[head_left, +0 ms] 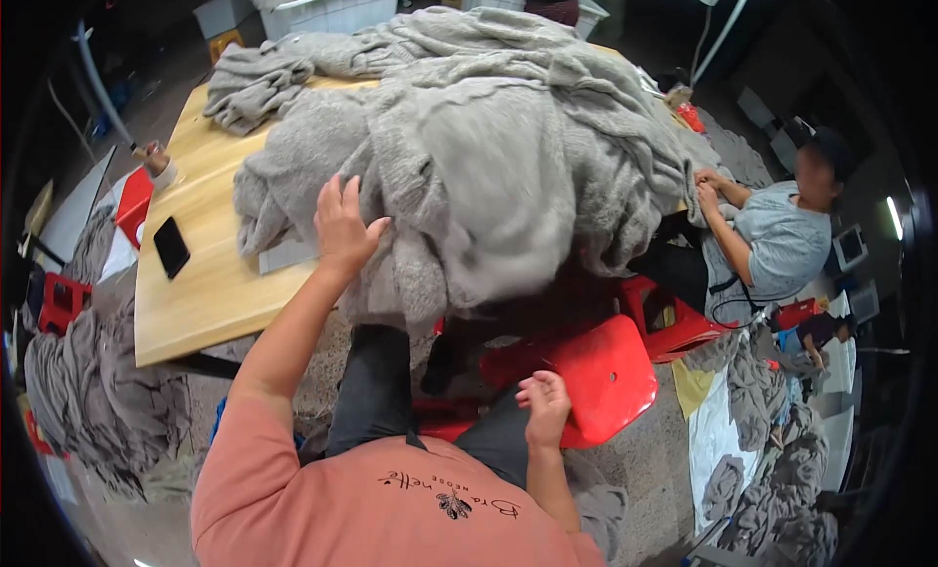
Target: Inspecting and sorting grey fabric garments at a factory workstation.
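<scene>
A large heap of grey knitted garments covers much of the table and hangs over its near edge; the front part is slightly blurred. My left hand is at the left side of the heap, over the knit, with fingers stretched and thumb out; it grips nothing. Lower down and to the right, my right hand hovers above my leg, beside a red plastic stool. Its fingers are loosely bent and apart, with nothing seen in them.
On the wooden table lies a black phone. A seated person handles the cloth at the right edge. Knitwear piles flank the table on the floor. White bins stand beyond it.
</scene>
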Motion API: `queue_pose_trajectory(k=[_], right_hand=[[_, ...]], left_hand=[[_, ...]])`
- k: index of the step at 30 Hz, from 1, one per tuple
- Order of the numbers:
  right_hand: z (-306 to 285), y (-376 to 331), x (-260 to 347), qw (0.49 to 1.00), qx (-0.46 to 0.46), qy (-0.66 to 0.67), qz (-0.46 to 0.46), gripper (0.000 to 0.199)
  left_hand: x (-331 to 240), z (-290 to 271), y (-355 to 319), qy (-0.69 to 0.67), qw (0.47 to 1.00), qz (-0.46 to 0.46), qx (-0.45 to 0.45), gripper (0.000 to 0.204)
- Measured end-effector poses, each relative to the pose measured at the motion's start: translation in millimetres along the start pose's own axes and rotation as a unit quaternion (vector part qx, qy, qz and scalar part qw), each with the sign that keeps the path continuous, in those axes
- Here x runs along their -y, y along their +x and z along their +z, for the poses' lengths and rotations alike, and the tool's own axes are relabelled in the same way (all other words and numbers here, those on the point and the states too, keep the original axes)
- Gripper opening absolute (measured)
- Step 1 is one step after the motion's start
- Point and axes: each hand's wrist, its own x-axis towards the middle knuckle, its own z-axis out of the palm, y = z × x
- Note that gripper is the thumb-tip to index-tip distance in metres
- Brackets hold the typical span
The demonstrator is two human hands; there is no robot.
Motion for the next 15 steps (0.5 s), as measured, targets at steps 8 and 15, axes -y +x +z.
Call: queue_pose_trajectory(k=[8,15], right_hand=[[-16,-12,-42,0.852,0.107,-0.498,-0.124,0.027],[-57,-31,-87,0.759,0.078,-0.638,-0.103,0.035]], left_hand=[[-115,43,57,-0.157,0.94,0.269,0.136,0.065],[-124,143,62,0.058,0.886,0.402,0.223,0.025]])
